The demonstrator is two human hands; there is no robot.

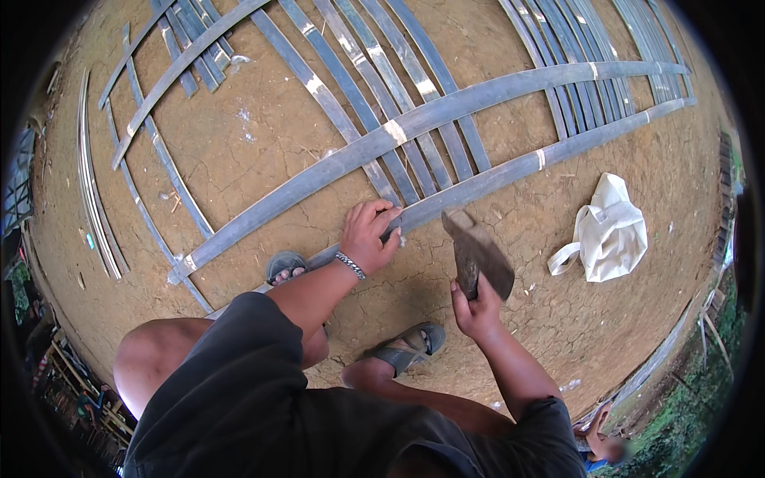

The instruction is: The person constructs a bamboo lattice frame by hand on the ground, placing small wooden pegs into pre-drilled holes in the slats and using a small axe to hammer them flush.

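Observation:
My right hand (478, 311) grips the short wooden handle of a hatchet (490, 255). Its broad, worn grey-brown head is raised just beside the near long bamboo strip (502, 177). Over that same strip, at the end of a crossing bamboo slat (381, 182), bends my left hand (370, 236). Its fingertips come together in a pinch there; whatever lies between them is too small to name. A second long bamboo strip (319, 169) runs across the slats farther away, with pale bands at the bamboo's nodes.
Several slats (586, 88) lie crosswise at the far right, and another lattice (151, 119) lies at the far left. Thin strips (89, 175) rest at the left edge. A white cloth bag (612, 231) sits on cracked earth to the right. Another person (602, 442) appears at lower right.

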